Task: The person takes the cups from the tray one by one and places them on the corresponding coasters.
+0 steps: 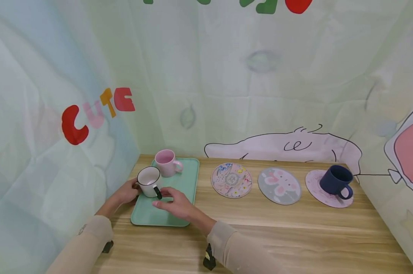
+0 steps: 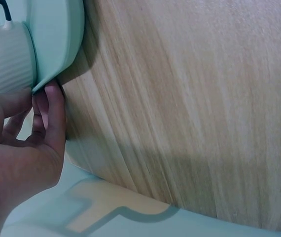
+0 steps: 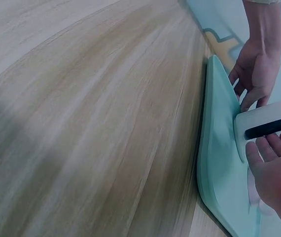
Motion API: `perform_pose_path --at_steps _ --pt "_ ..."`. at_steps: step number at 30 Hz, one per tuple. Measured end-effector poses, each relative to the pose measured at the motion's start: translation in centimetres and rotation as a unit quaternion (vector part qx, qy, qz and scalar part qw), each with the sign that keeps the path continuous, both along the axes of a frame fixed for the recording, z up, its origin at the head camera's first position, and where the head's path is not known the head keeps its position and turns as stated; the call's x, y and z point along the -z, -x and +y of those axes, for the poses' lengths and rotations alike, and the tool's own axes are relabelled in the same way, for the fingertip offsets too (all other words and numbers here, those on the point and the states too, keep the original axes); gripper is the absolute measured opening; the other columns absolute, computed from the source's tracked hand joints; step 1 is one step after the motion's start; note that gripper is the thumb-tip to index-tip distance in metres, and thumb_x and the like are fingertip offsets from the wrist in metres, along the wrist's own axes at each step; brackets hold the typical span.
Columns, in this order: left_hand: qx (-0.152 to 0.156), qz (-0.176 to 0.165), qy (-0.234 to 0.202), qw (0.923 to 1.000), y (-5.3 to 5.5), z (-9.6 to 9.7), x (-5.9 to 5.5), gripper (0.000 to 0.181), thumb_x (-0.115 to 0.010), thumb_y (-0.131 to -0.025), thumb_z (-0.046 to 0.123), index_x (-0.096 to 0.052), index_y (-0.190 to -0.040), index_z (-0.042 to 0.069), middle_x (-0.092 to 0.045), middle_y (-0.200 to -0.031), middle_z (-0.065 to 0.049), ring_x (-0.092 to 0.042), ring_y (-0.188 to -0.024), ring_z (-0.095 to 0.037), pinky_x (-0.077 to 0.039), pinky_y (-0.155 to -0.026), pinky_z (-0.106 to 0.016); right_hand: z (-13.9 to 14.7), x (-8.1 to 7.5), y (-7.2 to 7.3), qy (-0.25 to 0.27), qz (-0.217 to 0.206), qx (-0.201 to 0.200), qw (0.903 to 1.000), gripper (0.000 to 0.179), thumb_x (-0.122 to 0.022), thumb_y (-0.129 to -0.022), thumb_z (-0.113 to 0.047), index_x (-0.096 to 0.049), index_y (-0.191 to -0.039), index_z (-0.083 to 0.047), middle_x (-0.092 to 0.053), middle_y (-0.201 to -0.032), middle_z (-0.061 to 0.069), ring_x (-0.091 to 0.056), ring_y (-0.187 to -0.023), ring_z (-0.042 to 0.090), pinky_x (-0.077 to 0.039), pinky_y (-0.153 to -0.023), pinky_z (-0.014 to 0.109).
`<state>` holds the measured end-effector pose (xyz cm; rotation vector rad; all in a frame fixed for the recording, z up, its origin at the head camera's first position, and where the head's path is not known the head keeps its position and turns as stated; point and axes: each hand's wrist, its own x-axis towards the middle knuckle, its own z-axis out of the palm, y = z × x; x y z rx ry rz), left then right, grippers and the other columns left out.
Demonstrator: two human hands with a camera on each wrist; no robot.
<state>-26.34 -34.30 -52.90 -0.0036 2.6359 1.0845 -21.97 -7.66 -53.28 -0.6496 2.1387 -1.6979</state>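
Note:
A mint-green tray point(image 1: 155, 215) lies at the left of the table with two mugs on it. The white mug point(image 1: 147, 186) has a dark rim and a black handle point(image 3: 264, 129); behind it stands a pink mug point(image 1: 166, 163). At the tray's left edge, my left hand point(image 1: 128, 192) pinches the rim, thumb above and fingers underneath, as the left wrist view shows. My right hand point(image 1: 179, 205) is beside the white mug, fingers loosely bent and thumb apart. Its fingertips are right at the black handle, not curled round it.
Right of the tray lie a floral round mat point(image 1: 232, 190), a grey rabbit mat point(image 1: 278, 194) and a pink mat point(image 1: 314, 182). A navy mug point(image 1: 334, 180) stands on the pink one. Printed cloth point(image 1: 227, 83) encloses the wooden table point(image 1: 261, 228) at the back and sides.

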Motion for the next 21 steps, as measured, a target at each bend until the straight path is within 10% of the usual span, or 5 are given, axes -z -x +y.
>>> perform_pose_path --at_steps 21 --pt "-0.005 0.008 -0.002 1.0 -0.1 0.1 0.2 0.056 -0.052 -0.098 -0.001 -0.041 -0.152 -0.012 -0.057 -0.123 -0.028 -0.053 -0.113 -0.042 -0.05 -0.079 -0.037 -1.6 1.4 1.0 0.008 -0.007 0.0 0.9999 0.043 -0.063 -0.107 -0.03 -0.061 -0.144 -0.008 -0.067 -0.139 0.004 -0.057 -0.135 0.016 -0.046 -0.109 0.033"
